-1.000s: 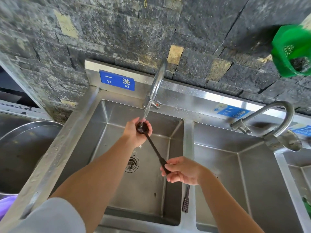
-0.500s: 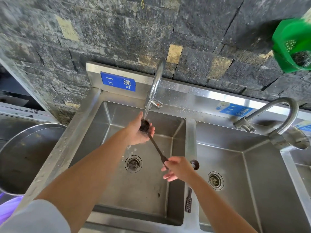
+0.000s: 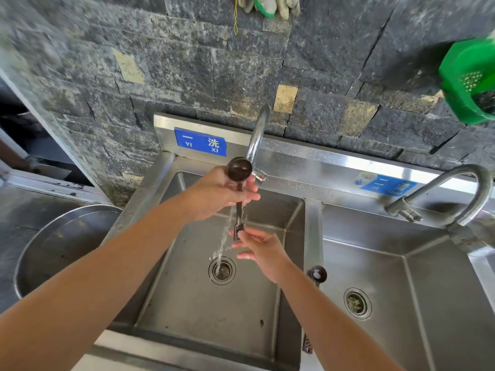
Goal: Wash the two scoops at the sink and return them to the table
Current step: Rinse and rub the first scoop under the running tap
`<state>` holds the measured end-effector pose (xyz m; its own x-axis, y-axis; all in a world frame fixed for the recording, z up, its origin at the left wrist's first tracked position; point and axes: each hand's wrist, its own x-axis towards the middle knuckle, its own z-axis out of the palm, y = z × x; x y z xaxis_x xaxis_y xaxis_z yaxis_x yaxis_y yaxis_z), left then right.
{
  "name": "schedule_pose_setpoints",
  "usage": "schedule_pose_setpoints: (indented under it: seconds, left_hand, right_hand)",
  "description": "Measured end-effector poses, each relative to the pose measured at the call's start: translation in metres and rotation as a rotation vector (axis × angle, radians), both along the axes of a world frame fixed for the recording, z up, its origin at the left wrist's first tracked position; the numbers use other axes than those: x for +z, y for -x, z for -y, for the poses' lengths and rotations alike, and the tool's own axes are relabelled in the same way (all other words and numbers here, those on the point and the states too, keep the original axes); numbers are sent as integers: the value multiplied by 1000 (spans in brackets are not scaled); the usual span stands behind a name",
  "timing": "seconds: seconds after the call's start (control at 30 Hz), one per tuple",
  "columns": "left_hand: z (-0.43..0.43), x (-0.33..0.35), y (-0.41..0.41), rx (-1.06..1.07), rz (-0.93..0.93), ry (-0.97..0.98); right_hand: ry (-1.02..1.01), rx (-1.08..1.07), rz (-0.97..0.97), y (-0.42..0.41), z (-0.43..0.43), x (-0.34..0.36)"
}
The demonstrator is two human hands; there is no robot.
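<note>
A dark brown long-handled scoop (image 3: 239, 170) stands nearly upright over the left basin (image 3: 203, 303), bowl at the top beside the running tap (image 3: 256, 140). My left hand (image 3: 219, 194) grips its neck just below the bowl. Water runs down along the handle to the drain (image 3: 222, 270). My right hand (image 3: 261, 250) pinches the handle's lower end with its fingertips. The second scoop (image 3: 317, 273) lies on the divider between the two basins, its handle mostly hidden behind my right forearm.
A second basin (image 3: 396, 298) with its own drain and curved tap (image 3: 455, 188) lies to the right. A big round steel bowl (image 3: 64, 247) sits left of the sink. A green strainer (image 3: 471, 81) hangs on the stone wall at upper right.
The scoop has swung from slanted to nearly upright, its bowl lifted out of the stream to beside the spout. My left hand slid below the bowl; my right hand moved to the handle's tip.
</note>
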<state>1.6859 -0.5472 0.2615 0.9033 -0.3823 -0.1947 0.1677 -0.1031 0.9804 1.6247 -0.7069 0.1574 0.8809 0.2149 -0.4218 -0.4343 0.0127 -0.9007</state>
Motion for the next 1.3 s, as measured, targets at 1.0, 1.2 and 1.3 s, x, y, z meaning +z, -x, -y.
schedule_pose_setpoints:
  seconds: [1.0,1.2,1.3]
  left_hand:
    - [-128,-54,50,428,-145,-87]
    - [-209,-100,41,574,-459,-71]
    - [-248,-131,35,581,-538,-152]
  right_hand:
    - [180,411,100,-6,-98,-6]
    - [100,442,-116,-13,-188,-33]
    - [111,402,-234,-13,-236,-53]
